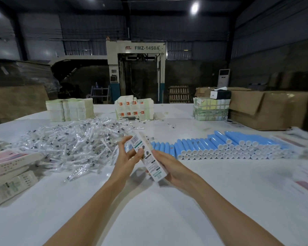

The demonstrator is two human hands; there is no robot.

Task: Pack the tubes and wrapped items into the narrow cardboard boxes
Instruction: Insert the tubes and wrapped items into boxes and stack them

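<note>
A narrow white cardboard box with printed text is held above the table, tilted with its far end up. My right hand grips its near end from underneath. My left hand touches its upper part with spread, relaxed fingers. Rows of blue tubes with white caps lie stacked on the right. A big heap of clear-wrapped items covers the table on the left.
Packed narrow boxes lie at the left edge. Stacks of flat box blanks and printed cartons stand at the back, a wrapped bundle and brown cardboard boxes at the back right. Printed sheets lie far right.
</note>
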